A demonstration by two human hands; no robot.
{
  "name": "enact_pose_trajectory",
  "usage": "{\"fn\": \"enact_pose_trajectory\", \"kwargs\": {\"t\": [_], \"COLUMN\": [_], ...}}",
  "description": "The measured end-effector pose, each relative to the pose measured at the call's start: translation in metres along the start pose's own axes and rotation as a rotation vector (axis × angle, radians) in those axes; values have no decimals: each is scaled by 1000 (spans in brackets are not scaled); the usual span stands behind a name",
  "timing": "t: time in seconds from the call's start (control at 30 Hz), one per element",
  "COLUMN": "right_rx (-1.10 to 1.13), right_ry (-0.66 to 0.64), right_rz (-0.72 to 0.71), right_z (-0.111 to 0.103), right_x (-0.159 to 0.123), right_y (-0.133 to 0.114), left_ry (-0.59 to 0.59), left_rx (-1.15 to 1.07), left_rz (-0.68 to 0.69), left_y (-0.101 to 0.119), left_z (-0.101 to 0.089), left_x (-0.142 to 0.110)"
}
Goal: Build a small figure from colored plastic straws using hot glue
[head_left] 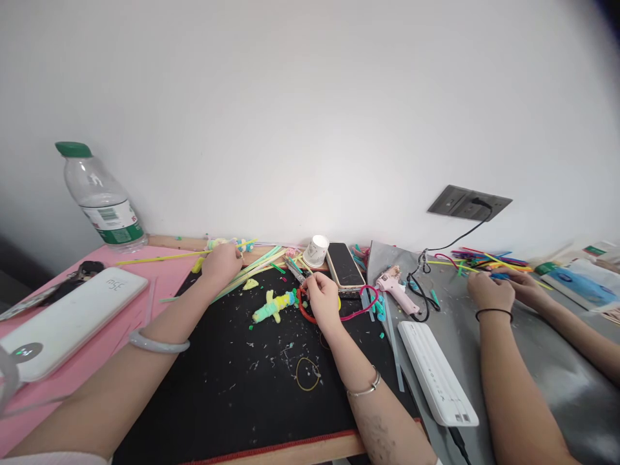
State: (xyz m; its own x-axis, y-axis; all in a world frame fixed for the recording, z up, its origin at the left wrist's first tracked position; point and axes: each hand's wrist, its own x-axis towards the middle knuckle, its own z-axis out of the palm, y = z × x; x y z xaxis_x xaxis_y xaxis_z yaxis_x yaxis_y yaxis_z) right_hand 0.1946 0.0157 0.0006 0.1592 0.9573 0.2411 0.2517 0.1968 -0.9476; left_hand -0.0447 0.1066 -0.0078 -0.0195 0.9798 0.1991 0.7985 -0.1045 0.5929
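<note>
My left hand [223,268] is closed at the far edge of the black mat [208,381], pinching a long yellow pipe cleaner [165,258] that sticks out on both sides. My right hand [323,297] is closed round a tool with a metal end [294,268]; my fingers hide most of it. Under that hand curves an orange-red loop [305,313], and I cannot tell whether it belongs to the tool. A small yellow and mint fuzzy figure [274,306] lies between my hands. Pale yellow and green pipe cleaners [252,271] lie behind it.
A paper cup [316,250] and a phone [345,266] stand near the wall. Right of them are a pink glue gun [397,289] and a white power bank [436,371]. Another person's hands [491,294] work at far right. A bottle [104,200] and another power bank [77,316] are left.
</note>
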Motion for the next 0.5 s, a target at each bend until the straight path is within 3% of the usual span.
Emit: {"fn": "enact_pose_trajectory", "kwargs": {"t": [0.13, 0.3, 0.4, 0.5], "right_rx": [8, -4, -9, -15], "right_ry": [-10, -15, -6, -26], "right_rz": [-1, 16, -13, -80], "right_z": [0, 1, 1, 1], "right_x": [-1, -1, -1, -2], "right_y": [-2, -2, -1, 0], "left_ry": [24, 41, 44, -20], "left_rx": [80, 51, -35, -302], "left_rz": [-93, -80, -27, 88], "left_y": [1, 6, 19, 41], "left_z": [-2, -12, -18, -20], "left_x": [-5, -11, -22, -44]}}
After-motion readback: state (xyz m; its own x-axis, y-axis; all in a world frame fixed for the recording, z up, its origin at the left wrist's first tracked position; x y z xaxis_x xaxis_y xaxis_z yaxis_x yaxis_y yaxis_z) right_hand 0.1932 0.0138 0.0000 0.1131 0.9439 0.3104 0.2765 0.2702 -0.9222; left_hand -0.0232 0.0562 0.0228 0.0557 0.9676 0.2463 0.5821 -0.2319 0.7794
